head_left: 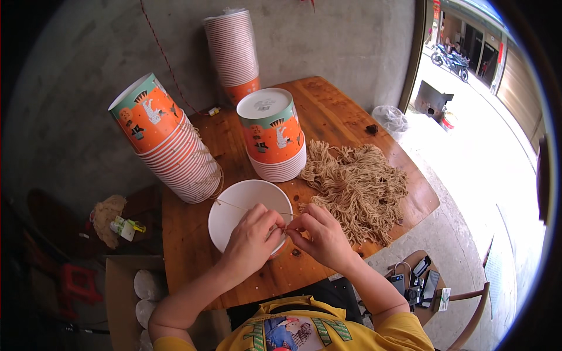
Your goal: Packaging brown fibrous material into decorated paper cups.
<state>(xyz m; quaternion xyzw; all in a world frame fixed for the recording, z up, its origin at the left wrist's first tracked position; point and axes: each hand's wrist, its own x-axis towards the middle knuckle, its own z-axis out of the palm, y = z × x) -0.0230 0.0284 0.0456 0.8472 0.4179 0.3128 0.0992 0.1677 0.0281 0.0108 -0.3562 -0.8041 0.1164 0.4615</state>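
A white-lined paper bucket (pixel 225 202) stands on the wooden table (pixel 328 108) in front of me, its wide mouth facing up. A thin tan cord (pixel 233 205) runs across that mouth from the left toward my fingers. Over the bucket's right rim, my left hand (pixel 252 235) is closed, its fingertips pinching the cord. My right hand (pixel 322 235) also pinches the cord, its fingertips almost meeting the left ones. Exactly how the cord is looped there is too small to make out. To the right lies a loose heap of tan cords (pixel 357 187).
A leaning stack of orange-and-green paper buckets (pixel 175 155) has cords hanging on its side. Another stack (pixel 272 140) stands upside down mid-table; a plastic-wrapped stack (pixel 233 52) is behind. A cardboard box (pixel 120 292) holds white rolls or cups. A chair (pixel 422 307) carries phones and small gadgets.
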